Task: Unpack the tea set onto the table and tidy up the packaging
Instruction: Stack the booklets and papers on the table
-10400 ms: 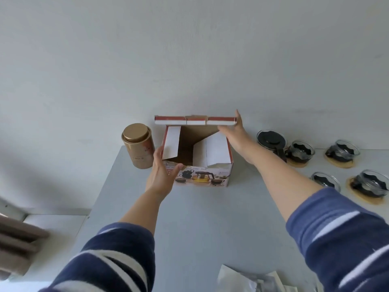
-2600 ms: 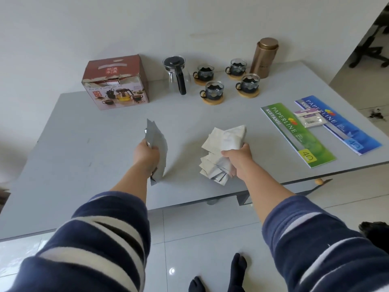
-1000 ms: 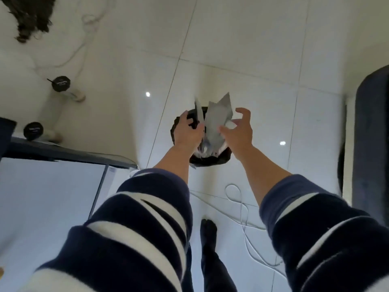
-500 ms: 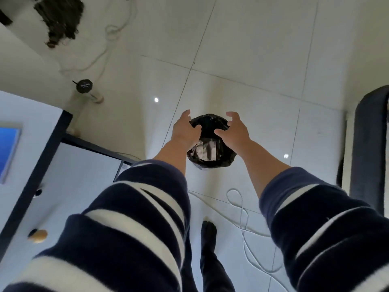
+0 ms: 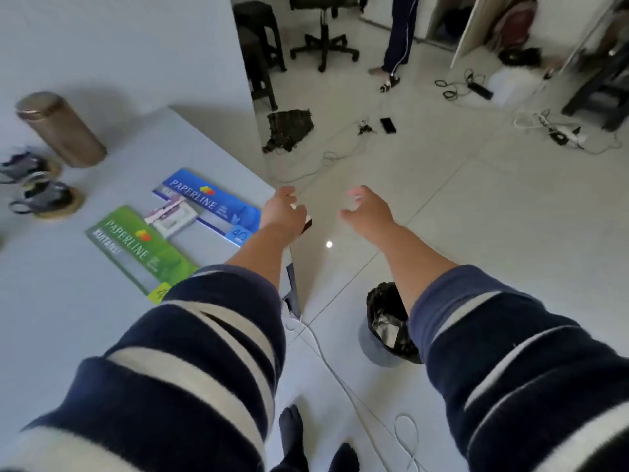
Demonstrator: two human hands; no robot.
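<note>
Turning back from the bin [image 5: 391, 327] on the floor, the person had both hands free: the wrapping paper held a moment earlier now lay inside the black liner, so the packaging step looked done or close to it. The left hand [image 5: 284, 212] hung over the bench [image 5: 51, 284] corner with its fingers loosely curled and nothing pinched. The right hand [image 5: 366, 207] hovered over the floor, fingers spread and empty.

At the left edge of the bench, two glass cups [image 5: 41, 195] on coasters could be counted; motion blur hid detail, and the rest of the tea set was out of frame. One brass-coloured canister [image 5: 61, 129] stood upright just behind them. Two paper packs lay flat, one green [image 5: 136, 247] and one blue [image 5: 211, 202], with one small sachet [image 5: 172, 218] between them. One bin was visible.
</note>
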